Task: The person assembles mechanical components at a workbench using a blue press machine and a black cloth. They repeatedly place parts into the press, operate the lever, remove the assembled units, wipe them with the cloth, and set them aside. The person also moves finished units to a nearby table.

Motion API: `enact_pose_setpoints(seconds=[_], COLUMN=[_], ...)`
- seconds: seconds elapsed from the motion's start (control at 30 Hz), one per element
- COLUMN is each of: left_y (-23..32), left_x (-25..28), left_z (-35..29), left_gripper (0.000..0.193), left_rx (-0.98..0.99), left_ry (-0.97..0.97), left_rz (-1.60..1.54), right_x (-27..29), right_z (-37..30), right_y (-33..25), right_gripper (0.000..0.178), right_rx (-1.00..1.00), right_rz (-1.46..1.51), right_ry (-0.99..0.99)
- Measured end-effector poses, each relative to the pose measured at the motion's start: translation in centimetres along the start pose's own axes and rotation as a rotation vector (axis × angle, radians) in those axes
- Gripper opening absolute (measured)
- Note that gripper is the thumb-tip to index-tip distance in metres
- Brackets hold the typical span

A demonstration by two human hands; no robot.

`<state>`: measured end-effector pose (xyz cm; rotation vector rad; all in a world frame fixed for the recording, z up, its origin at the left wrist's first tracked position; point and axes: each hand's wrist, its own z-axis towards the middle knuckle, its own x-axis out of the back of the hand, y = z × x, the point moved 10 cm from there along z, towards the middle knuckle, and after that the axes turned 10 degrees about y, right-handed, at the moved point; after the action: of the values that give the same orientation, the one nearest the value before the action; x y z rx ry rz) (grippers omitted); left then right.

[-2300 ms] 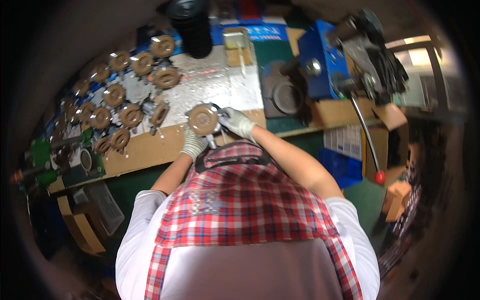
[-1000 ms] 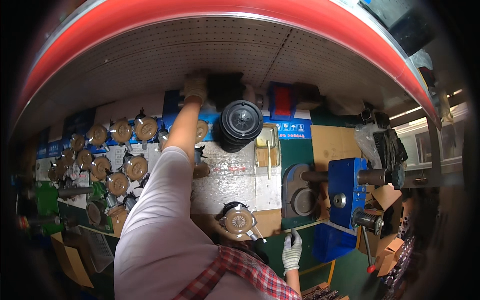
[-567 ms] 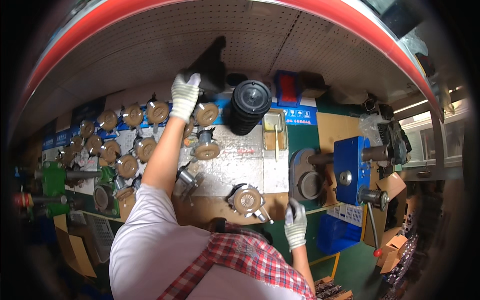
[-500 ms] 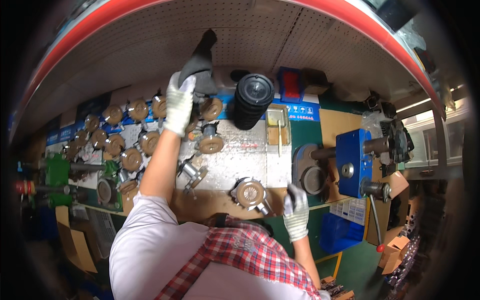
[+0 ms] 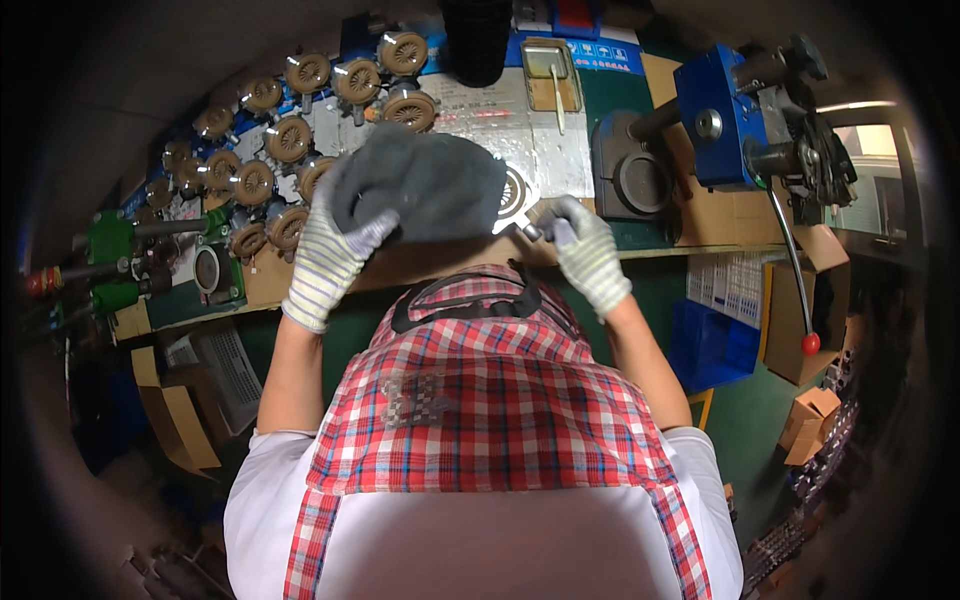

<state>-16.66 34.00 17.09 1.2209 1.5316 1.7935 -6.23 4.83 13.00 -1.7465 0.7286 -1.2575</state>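
A dark grey cloth (image 5: pixel 430 185) is bunched in my left hand (image 5: pixel 335 250), whose fingers and thumb close on its left side. The cloth spreads over the near part of the worktop and covers part of a round metal fitting (image 5: pixel 512 198) with a brown slatted disc. My right hand (image 5: pixel 585 250) has its fingers curled at the short stem of this fitting, on the right of the cloth. Both hands wear striped white knit gloves. Several similar round fittings with brown discs (image 5: pixel 288 139) stand in rows to the left of and beyond the cloth.
A black ribbed cylinder (image 5: pixel 476 45) stands at the back, left of a shallow tray (image 5: pixel 540 100) with a brush in it. On the right is a blue press (image 5: pixel 705 125) with a red-knobbed lever. A green clamping fixture (image 5: pixel 112 238) sits at the left. Below stands a blue bin (image 5: pixel 712 345).
My left hand has brought the cloth from the back of the bench down over the near fitting. My right hand has moved to that fitting's stem. The view has tilted down.
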Motion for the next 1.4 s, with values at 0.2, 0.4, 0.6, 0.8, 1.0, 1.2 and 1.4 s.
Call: enact_pose_setpoints(seconds=[0.2,0.4,0.6,0.8,1.0,1.2,1.4], left_y=[3.9,6.8,3.9,-5.3,-11.5,-18.0,-16.4], left_x=[-5.2,-6.7,-2.6,-7.6,-14.4,-18.9,-19.1], left_z=[-4.3,-6.1,-2.4,5.3,8.6,6.5,6.8], left_gripper=[0.075,0.088,0.084,0.1,0.064,0.075,0.058], left_rx=[0.319,0.513,0.032,0.122,-0.111,0.374,0.182], left_ry=[-0.178,-0.212,-0.106,-0.335,-0.002,0.01,0.011], left_rz=[-0.52,-0.8,0.022,0.754,0.642,0.53,0.623], right_x=[-2.5,-7.0,2.1,0.6,-3.1,-8.8,-8.1], right_z=[-4.8,-2.2,-0.7,9.2,12.4,11.1,11.1], right_y=[-7.1,-1.8,-1.6,1.8,10.0,15.5,13.9], right_gripper=[0.071,0.046,0.038,0.048,0.078,0.078,0.064], right_rx=[0.358,0.07,0.136,0.223,-0.22,-0.537,-0.479], right_rz=[-0.153,-0.017,-0.068,-0.853,-0.456,-0.376,-0.431], right_ry=[-0.388,-0.214,-0.105,-0.282,0.098,0.105,0.161])
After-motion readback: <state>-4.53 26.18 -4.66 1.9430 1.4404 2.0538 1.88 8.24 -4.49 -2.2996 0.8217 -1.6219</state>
